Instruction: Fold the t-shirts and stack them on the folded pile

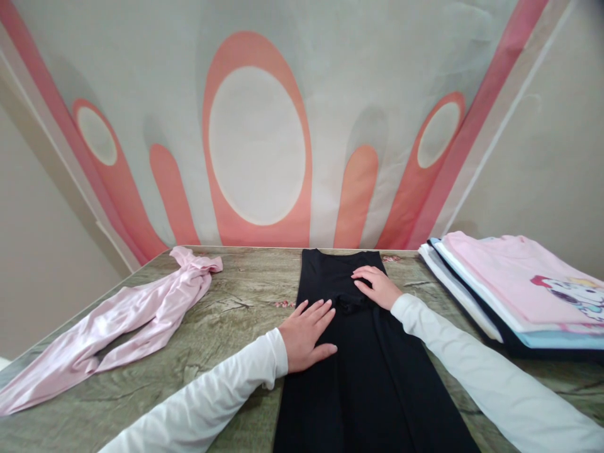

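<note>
Black trousers (358,377) lie lengthwise on the table, waistband at the far edge and legs running toward me, past the bottom of the view. My left hand (309,335) rests on their left side below the waist, palm down with fingers spread. Farther up on the right, my right hand (377,286) lies on the fabric near the hip, fingers extended and slightly bent. Between the two hands the cloth is bunched at the crotch. Neither hand grips anything that I can see.
Crumpled pink leggings (155,308) stretch along the table's left side. A stack of folded clothes (514,289), topped by a pink shirt with a cartoon print, sits at the right. Behind the wood-patterned table (245,283) rises a wall hanging (257,145) with orange arches.
</note>
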A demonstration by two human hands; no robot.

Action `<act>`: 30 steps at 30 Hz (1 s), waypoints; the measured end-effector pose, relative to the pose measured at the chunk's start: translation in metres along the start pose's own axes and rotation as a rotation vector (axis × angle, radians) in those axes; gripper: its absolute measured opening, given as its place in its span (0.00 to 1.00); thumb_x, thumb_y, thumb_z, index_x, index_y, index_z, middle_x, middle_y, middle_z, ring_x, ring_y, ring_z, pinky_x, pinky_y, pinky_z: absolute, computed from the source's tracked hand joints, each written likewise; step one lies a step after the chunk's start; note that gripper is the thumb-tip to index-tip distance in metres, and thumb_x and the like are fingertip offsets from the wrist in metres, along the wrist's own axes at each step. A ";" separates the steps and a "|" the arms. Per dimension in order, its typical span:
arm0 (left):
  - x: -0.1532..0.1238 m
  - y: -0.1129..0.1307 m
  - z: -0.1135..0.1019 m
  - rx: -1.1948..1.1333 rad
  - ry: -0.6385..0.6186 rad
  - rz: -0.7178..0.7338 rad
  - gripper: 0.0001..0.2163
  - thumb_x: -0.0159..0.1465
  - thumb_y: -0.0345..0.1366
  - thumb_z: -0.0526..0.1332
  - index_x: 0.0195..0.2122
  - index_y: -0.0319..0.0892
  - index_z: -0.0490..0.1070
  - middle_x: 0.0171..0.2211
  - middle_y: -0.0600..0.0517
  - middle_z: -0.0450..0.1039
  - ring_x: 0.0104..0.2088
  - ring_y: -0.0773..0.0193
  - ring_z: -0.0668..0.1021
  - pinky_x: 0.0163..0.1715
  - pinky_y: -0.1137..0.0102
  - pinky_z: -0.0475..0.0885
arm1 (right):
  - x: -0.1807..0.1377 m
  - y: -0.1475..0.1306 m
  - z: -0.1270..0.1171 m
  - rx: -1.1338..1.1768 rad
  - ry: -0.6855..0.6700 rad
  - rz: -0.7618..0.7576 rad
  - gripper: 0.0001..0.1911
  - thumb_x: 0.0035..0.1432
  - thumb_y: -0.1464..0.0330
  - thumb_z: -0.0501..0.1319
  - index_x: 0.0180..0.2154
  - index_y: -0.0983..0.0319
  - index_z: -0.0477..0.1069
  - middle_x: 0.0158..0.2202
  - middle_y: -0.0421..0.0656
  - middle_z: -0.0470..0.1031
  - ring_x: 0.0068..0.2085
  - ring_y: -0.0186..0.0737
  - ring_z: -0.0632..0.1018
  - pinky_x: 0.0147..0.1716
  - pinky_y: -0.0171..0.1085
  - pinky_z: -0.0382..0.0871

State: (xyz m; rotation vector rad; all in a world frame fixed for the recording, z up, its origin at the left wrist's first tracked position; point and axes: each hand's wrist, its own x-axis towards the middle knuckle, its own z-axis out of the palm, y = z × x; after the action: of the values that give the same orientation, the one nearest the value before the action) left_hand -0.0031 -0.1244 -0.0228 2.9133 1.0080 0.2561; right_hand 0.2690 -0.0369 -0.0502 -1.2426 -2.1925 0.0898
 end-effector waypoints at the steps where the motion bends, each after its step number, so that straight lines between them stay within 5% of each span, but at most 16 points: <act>1: -0.003 0.001 0.000 -0.012 0.001 0.014 0.29 0.61 0.52 0.46 0.60 0.42 0.49 0.61 0.46 0.46 0.60 0.56 0.51 0.57 0.57 0.45 | 0.000 0.000 0.000 0.003 0.003 -0.004 0.11 0.55 0.66 0.53 0.39 0.59 0.71 0.42 0.44 0.71 0.44 0.41 0.71 0.46 0.43 0.62; 9: -0.005 -0.018 -0.010 -0.084 0.030 -0.063 0.22 0.64 0.43 0.46 0.59 0.42 0.50 0.61 0.47 0.48 0.60 0.59 0.52 0.57 0.60 0.49 | -0.001 0.016 0.002 -0.146 0.142 0.209 0.14 0.55 0.63 0.52 0.39 0.60 0.72 0.44 0.47 0.71 0.46 0.44 0.70 0.46 0.45 0.61; 13: 0.001 -0.014 -0.009 -0.077 0.017 0.014 0.24 0.63 0.40 0.48 0.60 0.45 0.47 0.61 0.51 0.47 0.61 0.59 0.50 0.57 0.58 0.47 | -0.003 0.028 0.004 -0.244 0.088 0.341 0.17 0.54 0.60 0.53 0.42 0.60 0.70 0.47 0.47 0.69 0.48 0.46 0.68 0.47 0.46 0.59; 22: 0.003 -0.007 -0.019 -0.112 -0.054 0.130 0.22 0.64 0.41 0.47 0.60 0.49 0.48 0.61 0.53 0.49 0.60 0.60 0.53 0.57 0.59 0.46 | -0.004 0.031 0.001 -0.236 0.125 0.330 0.16 0.55 0.61 0.52 0.42 0.61 0.69 0.45 0.48 0.70 0.48 0.46 0.68 0.47 0.45 0.59; 30: 0.004 -0.032 -0.007 -0.038 0.019 -0.117 0.24 0.64 0.47 0.45 0.60 0.47 0.49 0.61 0.49 0.47 0.60 0.56 0.51 0.56 0.56 0.47 | -0.006 0.035 0.002 -0.276 0.049 0.332 0.19 0.56 0.60 0.51 0.47 0.61 0.67 0.50 0.49 0.67 0.51 0.47 0.67 0.48 0.46 0.59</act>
State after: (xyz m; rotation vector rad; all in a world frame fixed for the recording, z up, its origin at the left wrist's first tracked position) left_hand -0.0208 -0.0966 -0.0190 2.8113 1.1581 0.2946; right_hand 0.2965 -0.0215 -0.0666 -1.7371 -1.9851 -0.1129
